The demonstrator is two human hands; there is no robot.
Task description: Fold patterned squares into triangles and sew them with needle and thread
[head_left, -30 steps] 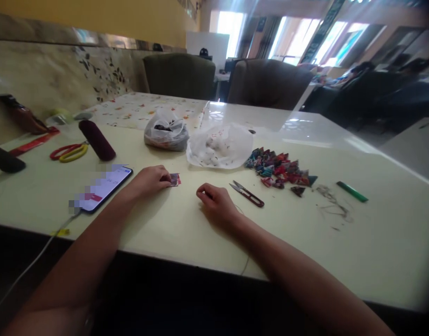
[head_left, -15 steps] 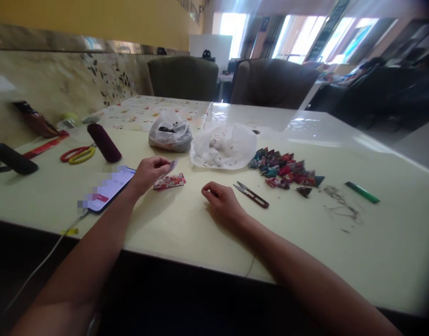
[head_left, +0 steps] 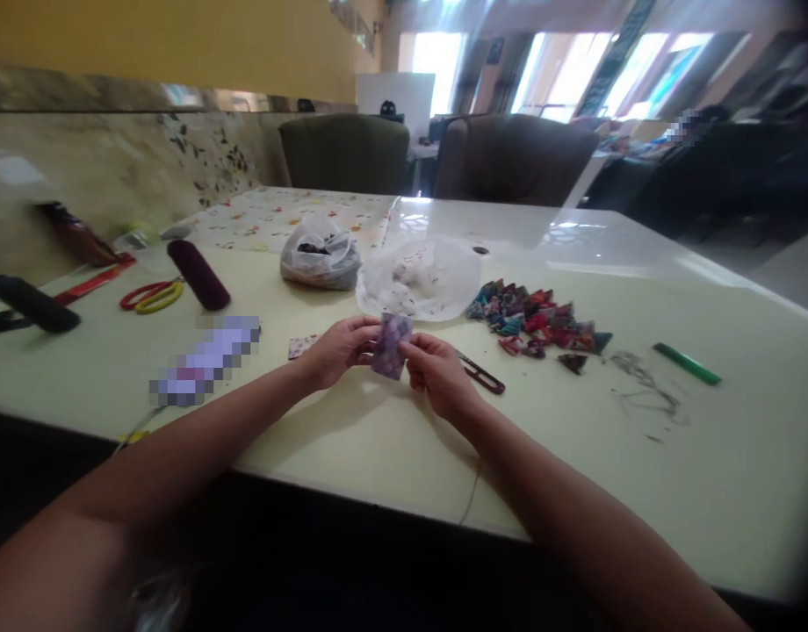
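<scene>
Together, the left hand [head_left: 338,351] and the right hand [head_left: 436,376] pinch a small purple patterned paper [head_left: 391,345] between thumbs and fingertips, each hand closed on one side edge of it, fingers curled. The paper is held just above the table [head_left: 351,439], in front of the person, standing roughly upright with its long axis running top to bottom, tilted slightly to the right at the top. It is a flat rectangle, thin, with a blotchy lilac and white print; no lettering can be made out on it.

Just left of the left hand, a small strip of red floral paper [head_left: 302,346] lies flat on the tabletop. Just behind the right hand lie thread snips [head_left: 481,376] with dark red handles, partly hidden by the fingers. Beyond the hands sits a crumpled, translucent white plastic bag [head_left: 421,279], and beside it a smaller grey bag [head_left: 320,256] knotted around something dark. To the right of these is a pile of folded paper triangles [head_left: 536,318] in red, teal and dark colours, then loose thread scraps [head_left: 645,391] and a green stick-shaped object [head_left: 686,363].

Further left lie a phone [head_left: 203,360] with its screen blurred, a maroon cylinder [head_left: 198,275] and scissors [head_left: 150,295] with red and yellow handles. The table is smooth, glossy and pale cream.
</scene>
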